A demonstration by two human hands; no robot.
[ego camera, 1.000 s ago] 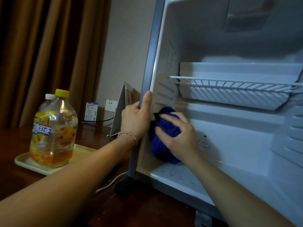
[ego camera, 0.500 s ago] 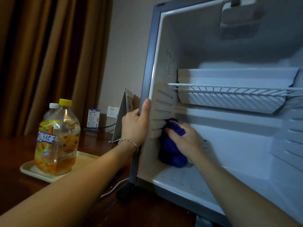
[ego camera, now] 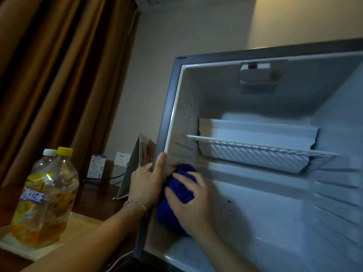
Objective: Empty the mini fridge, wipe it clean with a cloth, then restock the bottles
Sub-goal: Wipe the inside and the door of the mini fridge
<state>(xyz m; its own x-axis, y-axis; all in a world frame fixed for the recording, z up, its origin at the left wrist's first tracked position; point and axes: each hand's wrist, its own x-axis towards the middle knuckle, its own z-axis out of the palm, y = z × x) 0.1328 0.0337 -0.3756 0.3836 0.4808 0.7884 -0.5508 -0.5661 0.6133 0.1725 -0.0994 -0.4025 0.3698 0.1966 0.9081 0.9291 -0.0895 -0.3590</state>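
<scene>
Against the lower left inner wall of the open white mini fridge [ego camera: 255, 213], just below the wall's moulded shelf ribs, sits the bunched dark-blue wiping cloth [ego camera: 177, 195] — the right hand [ego camera: 193, 205] lies over it, fingers spread and bent onto the wad, pressing it to the wall. The left hand [ego camera: 146, 182] grips the fridge's grey front frame just beside the cloth, thumb up along the edge, steadying the cabinet. The unwiped surfaces lie up and to the right of the cloth: the white wire shelf [ego camera: 255, 149], the back wall, the floor — so the right hand is the nearer one for the next strokes, I judge. The two clear plastic bottles [ego camera: 47, 197] stand well apart on a cream tray [ego camera: 78, 224] to the left, waiting for restocking.
</scene>
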